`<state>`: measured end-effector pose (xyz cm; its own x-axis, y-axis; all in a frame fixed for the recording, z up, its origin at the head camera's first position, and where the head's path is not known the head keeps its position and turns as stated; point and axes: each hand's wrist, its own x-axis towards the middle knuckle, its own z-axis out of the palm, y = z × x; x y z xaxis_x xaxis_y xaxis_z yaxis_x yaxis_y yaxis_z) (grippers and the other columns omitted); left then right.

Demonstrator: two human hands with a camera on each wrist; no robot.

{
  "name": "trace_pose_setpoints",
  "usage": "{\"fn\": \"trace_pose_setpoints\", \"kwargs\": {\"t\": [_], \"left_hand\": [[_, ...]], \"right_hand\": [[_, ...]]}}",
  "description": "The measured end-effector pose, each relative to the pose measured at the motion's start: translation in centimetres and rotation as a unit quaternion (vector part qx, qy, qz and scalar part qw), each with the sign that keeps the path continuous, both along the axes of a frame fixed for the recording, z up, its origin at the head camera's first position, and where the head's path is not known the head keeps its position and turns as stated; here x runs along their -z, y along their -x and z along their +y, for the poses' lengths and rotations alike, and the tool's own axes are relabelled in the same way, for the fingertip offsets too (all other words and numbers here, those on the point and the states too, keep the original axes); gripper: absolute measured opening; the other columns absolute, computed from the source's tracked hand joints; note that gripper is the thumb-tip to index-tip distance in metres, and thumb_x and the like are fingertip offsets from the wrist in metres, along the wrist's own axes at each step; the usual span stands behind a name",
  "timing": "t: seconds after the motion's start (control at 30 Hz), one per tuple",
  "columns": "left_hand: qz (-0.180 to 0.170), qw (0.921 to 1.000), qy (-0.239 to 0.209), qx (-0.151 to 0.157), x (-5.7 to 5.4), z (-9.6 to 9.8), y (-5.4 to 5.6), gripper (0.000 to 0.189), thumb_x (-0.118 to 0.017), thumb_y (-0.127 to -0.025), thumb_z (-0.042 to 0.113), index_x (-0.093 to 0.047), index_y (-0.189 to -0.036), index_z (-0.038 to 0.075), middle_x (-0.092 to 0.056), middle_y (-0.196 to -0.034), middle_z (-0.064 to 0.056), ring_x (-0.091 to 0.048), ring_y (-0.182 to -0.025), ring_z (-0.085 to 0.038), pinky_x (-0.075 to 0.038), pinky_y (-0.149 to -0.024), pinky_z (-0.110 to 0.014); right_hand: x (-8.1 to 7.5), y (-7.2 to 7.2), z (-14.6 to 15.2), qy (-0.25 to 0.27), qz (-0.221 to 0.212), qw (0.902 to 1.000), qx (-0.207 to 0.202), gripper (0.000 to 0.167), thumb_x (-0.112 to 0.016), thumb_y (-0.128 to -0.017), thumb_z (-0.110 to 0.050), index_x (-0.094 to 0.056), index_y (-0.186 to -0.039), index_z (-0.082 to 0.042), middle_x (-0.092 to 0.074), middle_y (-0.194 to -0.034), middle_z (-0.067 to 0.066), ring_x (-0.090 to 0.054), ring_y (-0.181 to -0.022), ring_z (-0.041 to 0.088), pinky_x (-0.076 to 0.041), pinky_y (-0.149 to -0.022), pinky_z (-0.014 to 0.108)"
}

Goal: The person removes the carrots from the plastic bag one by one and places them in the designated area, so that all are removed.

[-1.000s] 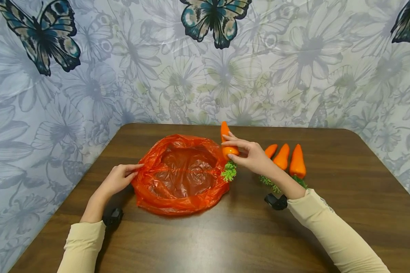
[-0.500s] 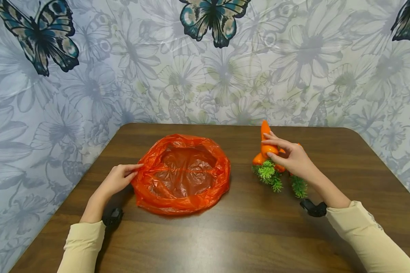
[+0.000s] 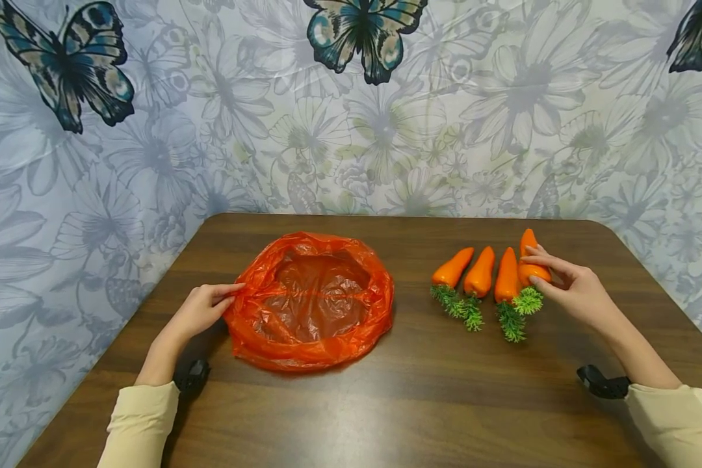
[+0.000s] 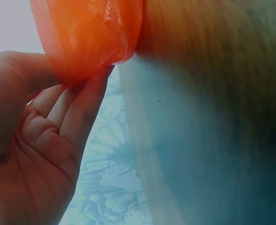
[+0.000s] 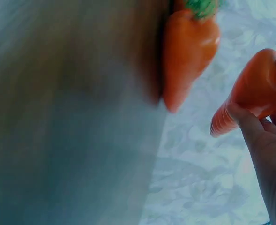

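My left hand (image 3: 201, 311) pinches the left rim of an orange-red plastic bag (image 3: 246, 338), which sits with its mouth spread wide; the left wrist view shows the thin film (image 4: 88, 37) between thumb and fingers. Off to the right, my right hand (image 3: 573, 286) holds a toy carrot (image 3: 528, 243) by its thick end, tip pointing away and green top hanging toward me. Just left of it lies another carrot (image 3: 506, 276), then two more, a middle carrot (image 3: 480, 273) and a tilted carrot (image 3: 453, 266), their leafy tops facing me.
Everything rests on a brown wooden table (image 3: 351, 422) with rounded far corners. Behind its far edge hangs a floral wall covering (image 3: 351, 149) with butterfly shapes. Dark wrist cameras (image 3: 602, 382) sit under both forearms.
My right hand has carried the carrot rightward from beside the bag, over the other carrots, to the right end of their row, and lower. The left hand keeps its place on the bag.
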<state>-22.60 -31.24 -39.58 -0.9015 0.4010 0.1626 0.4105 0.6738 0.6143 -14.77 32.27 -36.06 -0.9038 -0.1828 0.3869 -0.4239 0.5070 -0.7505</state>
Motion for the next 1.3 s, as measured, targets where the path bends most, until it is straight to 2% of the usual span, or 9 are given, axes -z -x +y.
{"fn": "trace_pose_setpoints", "kwargs": {"t": [0.2, 0.4, 0.53, 0.6, 0.7, 0.83, 0.93, 1.1, 1.3], "left_hand": [[0.009, 0.9999, 0.001, 0.007, -0.1, 0.2, 0.2, 0.033, -0.056, -0.086, -0.012, -0.06, -0.119, -0.009, -0.059, -0.112, -0.029, -0.059, -0.101, -0.039, -0.049, -0.081, -0.046], [0.014, 0.9999, 0.003, 0.008, -0.3, 0.0, 0.2, 0.033, -0.056, -0.085, -0.013, -0.061, -0.118, -0.009, -0.059, -0.111, -0.029, -0.058, -0.102, -0.039, -0.048, -0.081, -0.046], [0.013, 0.9998, -0.002, 0.014, -0.3, 0.0, 0.1, 0.033, -0.055, -0.085, -0.014, -0.06, -0.118, -0.01, -0.059, -0.111, -0.03, -0.058, -0.101, -0.04, -0.048, -0.081, -0.046], [0.01, 0.9998, -0.004, 0.016, -0.3, 0.0, 0.0, 0.033, -0.055, -0.085, -0.014, -0.06, -0.118, -0.01, -0.059, -0.111, -0.03, -0.058, -0.102, -0.04, -0.048, -0.081, -0.046], [0.004, 0.9999, -0.004, 0.012, -0.4, 0.0, -0.1, 0.034, -0.055, -0.086, -0.014, -0.06, -0.119, -0.01, -0.059, -0.112, -0.03, -0.058, -0.102, -0.039, -0.048, -0.082, -0.045], [-0.001, 1.0, -0.001, 0.004, -0.7, -0.1, -0.3, 0.034, -0.055, -0.086, -0.013, -0.059, -0.12, -0.009, -0.058, -0.113, -0.03, -0.058, -0.102, -0.04, -0.048, -0.082, -0.045], [-0.002, 1.0, 0.001, 0.002, -0.8, -0.1, -0.5, 0.034, -0.055, -0.086, -0.013, -0.059, -0.12, -0.01, -0.058, -0.113, -0.031, -0.058, -0.103, -0.04, -0.047, -0.082, -0.045], [-0.003, 1.0, 0.001, 0.002, -0.9, 0.0, -0.6, 0.034, -0.056, -0.086, -0.013, -0.059, -0.12, -0.01, -0.058, -0.113, -0.031, -0.057, -0.103, -0.04, -0.047, -0.082, -0.045], [-0.005, 1.0, -0.001, 0.002, -0.9, -0.1, -0.5, 0.034, -0.056, -0.087, -0.012, -0.059, -0.12, -0.009, -0.058, -0.113, -0.03, -0.058, -0.102, -0.04, -0.048, -0.081, -0.045]], "right_hand": [[1.1, -0.9, 1.6, -0.001, -0.013, 0.9998, 0.014, 0.034, -0.061, -0.087, 0.008, -0.057, -0.121, 0.008, -0.049, -0.135, -0.005, -0.031, -0.131, 0.005, -0.037, -0.088, 0.007], [1.8, -0.8, 2.4, -0.047, -0.027, 0.9984, 0.015, 0.033, -0.061, -0.09, 0.0, -0.057, -0.122, 0.005, -0.048, -0.137, 0.0, -0.029, -0.13, 0.0, -0.034, -0.089, 0.005], [2.2, -0.9, 2.7, -0.069, -0.028, 0.9972, -0.001, 0.033, -0.061, -0.09, -0.002, -0.056, -0.123, 0.005, -0.048, -0.136, -0.003, -0.028, -0.128, -0.005, -0.032, -0.09, 0.004], [2.3, -0.9, 2.8, -0.082, -0.027, 0.9962, 0.0, 0.033, -0.061, -0.09, -0.004, -0.057, -0.122, 0.004, -0.049, -0.135, -0.001, -0.029, -0.125, -0.009, -0.031, -0.089, 0.003], [2.3, -0.9, 2.8, -0.099, -0.036, 0.9944, 0.005, 0.032, -0.062, -0.09, -0.006, -0.058, -0.122, 0.001, -0.048, -0.135, 0.014, -0.029, -0.123, -0.01, -0.03, -0.088, 0.002], [2.1, -0.7, 2.7, -0.106, -0.059, 0.9925, 0.001, 0.033, -0.062, -0.091, -0.009, -0.057, -0.123, 0.0, -0.041, -0.135, 0.03, -0.028, -0.131, 0.007, -0.028, -0.087, 0.001], [2.0, -0.6, 2.7, -0.103, -0.073, 0.992, -0.009, 0.035, -0.062, -0.091, -0.009, -0.056, -0.124, 0.0, -0.036, -0.137, 0.032, -0.025, -0.133, 0.009, -0.027, -0.088, 0.001], [2.2, -0.6, 2.5, -0.091, -0.071, 0.993, -0.026, 0.036, -0.063, -0.09, -0.006, -0.055, -0.124, 0.003, -0.034, -0.136, 0.036, -0.023, -0.126, -0.008, -0.026, -0.09, 0.001], [2.5, -0.6, 2.5, -0.077, -0.063, 0.9939, -0.046, 0.042, -0.064, -0.088, -0.002, -0.052, -0.127, 0.005, -0.037, -0.135, 0.033, -0.02, -0.134, 0.005, -0.027, -0.093, 0.004]]}}
